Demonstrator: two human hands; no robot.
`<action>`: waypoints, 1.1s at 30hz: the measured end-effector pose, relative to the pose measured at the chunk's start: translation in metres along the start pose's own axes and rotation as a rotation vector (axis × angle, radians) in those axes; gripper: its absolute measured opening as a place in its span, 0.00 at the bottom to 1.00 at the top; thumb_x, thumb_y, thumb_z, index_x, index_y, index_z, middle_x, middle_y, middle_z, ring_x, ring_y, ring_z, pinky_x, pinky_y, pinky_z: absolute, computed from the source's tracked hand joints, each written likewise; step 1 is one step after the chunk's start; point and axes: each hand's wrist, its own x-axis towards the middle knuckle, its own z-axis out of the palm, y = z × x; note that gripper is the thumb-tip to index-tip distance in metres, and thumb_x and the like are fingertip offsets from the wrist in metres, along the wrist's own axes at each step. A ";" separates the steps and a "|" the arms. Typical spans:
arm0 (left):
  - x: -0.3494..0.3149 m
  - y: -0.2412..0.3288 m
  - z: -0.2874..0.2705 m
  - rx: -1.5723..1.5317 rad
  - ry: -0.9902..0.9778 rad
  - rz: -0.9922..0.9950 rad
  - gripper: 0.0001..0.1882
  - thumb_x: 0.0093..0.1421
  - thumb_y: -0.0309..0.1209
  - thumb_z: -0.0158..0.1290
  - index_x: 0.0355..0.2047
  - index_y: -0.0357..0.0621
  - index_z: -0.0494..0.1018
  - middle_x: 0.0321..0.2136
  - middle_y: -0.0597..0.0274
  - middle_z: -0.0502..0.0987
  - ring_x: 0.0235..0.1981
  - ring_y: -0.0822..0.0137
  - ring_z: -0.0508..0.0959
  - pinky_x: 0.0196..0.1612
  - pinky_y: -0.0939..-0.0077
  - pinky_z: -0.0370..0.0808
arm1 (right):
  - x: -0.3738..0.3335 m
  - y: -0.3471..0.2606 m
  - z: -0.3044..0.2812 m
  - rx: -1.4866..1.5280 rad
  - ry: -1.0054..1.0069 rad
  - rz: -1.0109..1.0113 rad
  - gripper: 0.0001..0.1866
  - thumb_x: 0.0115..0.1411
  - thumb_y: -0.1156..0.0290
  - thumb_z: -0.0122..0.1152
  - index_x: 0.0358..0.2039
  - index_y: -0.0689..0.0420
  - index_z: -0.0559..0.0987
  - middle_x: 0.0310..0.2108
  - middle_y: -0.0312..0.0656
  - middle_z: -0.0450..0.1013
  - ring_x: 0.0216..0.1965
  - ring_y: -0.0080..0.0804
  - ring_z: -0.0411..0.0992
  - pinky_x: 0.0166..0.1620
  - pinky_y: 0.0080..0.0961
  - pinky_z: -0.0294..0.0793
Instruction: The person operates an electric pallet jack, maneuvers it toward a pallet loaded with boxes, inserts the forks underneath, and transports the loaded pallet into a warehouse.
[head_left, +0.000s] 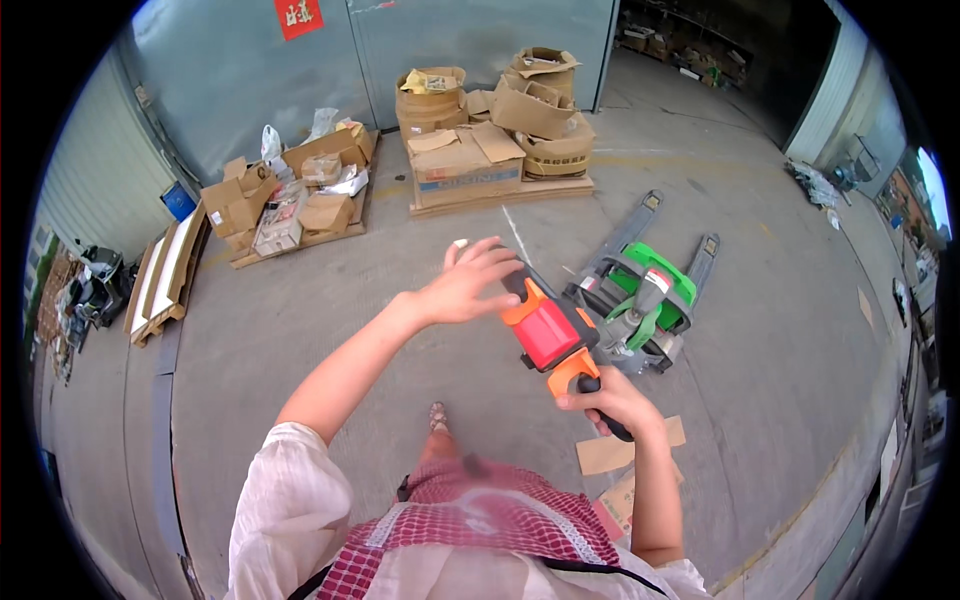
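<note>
A pallet truck's control head (550, 328), red with orange and black parts, is tilted across the space in front of me. My right hand (622, 402) wraps round the black grip (600, 420) at its near right end. Up at the other end, my left hand (470, 283) has its fingers stretched and spread, with fingertips and thumb at the black and orange part; whether they press on it I cannot tell. Beyond stands the green and grey pallet truck (640, 300), its two forks (703, 265) pointing away from me.
Cardboard boxes (470, 160) are stacked on a pallet (560, 190) by the grey wall. Left of it, another pallet holds opened cartons (325, 213) and plastic bags. Stacked wooden pallets (170, 275) lie far left. Flattened cardboard (605, 455) lies near my right arm. A dark doorway (740, 50) opens at back right.
</note>
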 end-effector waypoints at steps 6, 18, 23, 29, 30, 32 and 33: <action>0.090 -0.015 -0.015 -0.160 -0.307 0.189 0.26 0.69 0.52 0.46 0.58 0.50 0.72 0.51 0.61 0.77 0.60 0.63 0.70 0.66 0.56 0.55 | -0.011 -0.029 -0.039 0.038 -0.009 0.055 0.20 0.47 0.61 0.78 0.29 0.59 0.75 0.14 0.30 0.66 0.11 0.17 0.62 0.14 0.20 0.61; 0.175 -0.042 0.010 -0.410 -0.951 0.458 0.25 0.68 0.53 0.42 0.39 0.50 0.82 0.28 0.64 0.83 0.25 0.64 0.82 0.34 0.67 0.74 | 0.001 -0.028 -0.054 0.079 -0.023 0.196 0.19 0.47 0.62 0.77 0.24 0.59 0.75 0.12 0.31 0.64 0.13 0.19 0.65 0.16 0.22 0.61; 0.164 -0.028 0.007 -0.413 -0.746 0.546 0.24 0.66 0.55 0.44 0.37 0.55 0.83 0.28 0.61 0.83 0.29 0.51 0.81 0.33 0.60 0.75 | -0.005 -0.017 -0.069 0.100 -0.163 0.335 0.20 0.47 0.60 0.77 0.22 0.60 0.74 0.14 0.32 0.67 0.14 0.21 0.67 0.17 0.22 0.62; 0.154 -0.038 0.024 -0.453 -0.592 0.623 0.40 0.56 0.72 0.47 0.25 0.43 0.80 0.17 0.49 0.77 0.24 0.46 0.79 0.29 0.55 0.74 | -0.008 -0.035 -0.052 -0.084 -0.055 0.327 0.21 0.48 0.56 0.77 0.27 0.58 0.77 0.16 0.32 0.70 0.14 0.21 0.67 0.19 0.20 0.64; 0.154 -0.037 0.023 -0.458 -0.592 0.626 0.40 0.56 0.72 0.47 0.25 0.43 0.80 0.17 0.49 0.77 0.24 0.46 0.79 0.29 0.55 0.74 | -0.011 -0.036 -0.046 -0.157 0.007 0.376 0.23 0.47 0.52 0.77 0.29 0.58 0.78 0.18 0.34 0.73 0.15 0.22 0.70 0.20 0.22 0.66; 0.158 -0.036 0.016 -0.403 -0.623 0.644 0.38 0.47 0.72 0.56 0.23 0.44 0.78 0.18 0.51 0.78 0.25 0.47 0.80 0.30 0.56 0.74 | -0.013 -0.014 -0.035 -0.346 0.099 0.276 0.20 0.48 0.56 0.75 0.29 0.59 0.78 0.19 0.38 0.74 0.17 0.27 0.72 0.21 0.27 0.69; 0.158 -0.036 0.015 -0.403 -0.625 0.640 0.38 0.47 0.72 0.56 0.23 0.44 0.78 0.18 0.51 0.78 0.25 0.47 0.80 0.30 0.56 0.74 | -0.013 -0.013 -0.032 -0.535 0.185 0.166 0.17 0.49 0.60 0.72 0.30 0.60 0.78 0.20 0.42 0.75 0.18 0.33 0.74 0.23 0.31 0.71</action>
